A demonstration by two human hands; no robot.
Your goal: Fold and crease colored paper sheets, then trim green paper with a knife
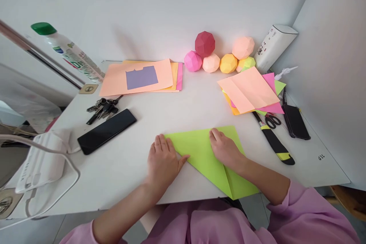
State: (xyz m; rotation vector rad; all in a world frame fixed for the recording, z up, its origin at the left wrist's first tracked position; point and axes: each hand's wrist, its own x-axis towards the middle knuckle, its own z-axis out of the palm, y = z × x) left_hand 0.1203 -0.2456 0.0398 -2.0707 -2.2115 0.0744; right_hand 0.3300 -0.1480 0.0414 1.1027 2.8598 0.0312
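A lime-green sheet of paper (200, 152) lies on the white table in front of me, folded over diagonally so a flap covers part of it. My left hand (163, 158) rests flat at its left corner, with the thumb spread out along the folded edge. Close to the sheet's top edge is my right hand (225, 148), its fingers curled and pressed together on the paper. The fingertips are partly hidden there. The sheet's lower right part reaches the table's front edge.
Coloured sheets (248, 89) lie to the right, near a utility knife (276, 143), scissors (273, 121) and a black device (297, 122). Paper balls (211, 63) line the wall. At left are a peach sheet (114, 80), keys (104, 108), a phone (107, 131), a white power strip (42, 162) and a bottle (71, 53).
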